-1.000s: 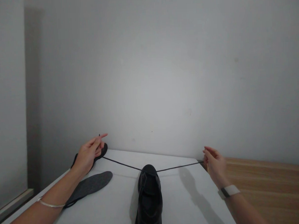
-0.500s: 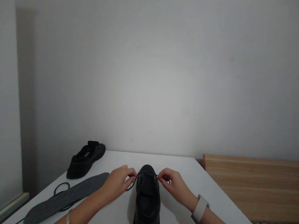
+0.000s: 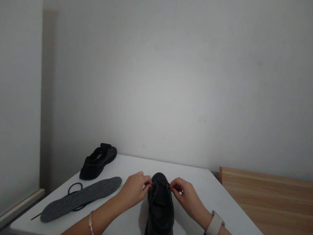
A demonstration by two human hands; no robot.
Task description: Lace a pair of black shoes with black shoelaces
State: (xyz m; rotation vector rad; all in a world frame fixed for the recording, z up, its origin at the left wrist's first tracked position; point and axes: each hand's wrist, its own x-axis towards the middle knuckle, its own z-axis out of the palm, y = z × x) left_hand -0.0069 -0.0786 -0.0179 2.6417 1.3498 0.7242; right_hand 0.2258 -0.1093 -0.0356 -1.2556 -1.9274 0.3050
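A black shoe (image 3: 161,213) stands on the white table in front of me, toe pointing away, its tongue (image 3: 161,196) showing in the opening. My left hand (image 3: 138,186) is closed in a pinch at the left lacing edge, near the toe. On the opposite edge my right hand (image 3: 183,193) pinches too, thumb and forefinger together. Both pinches are on the dark shoelace, of which only a little shows at the fingertips. A bracelet is on my left wrist and a pale watch band on my right.
A second black shoe (image 3: 98,162) sits at the table's back left corner. Nearer, a grey insole (image 3: 82,199) lies over a loose black lace (image 3: 74,185). The white table (image 3: 194,178) meets the wall behind. Beyond its right edge is a wooden board (image 3: 272,199).
The view has turned slightly left, so everything sits further right. Both hands stay at the shoe's lacing edges, the left one closer in. The lace loop below my left hand no longer shows.
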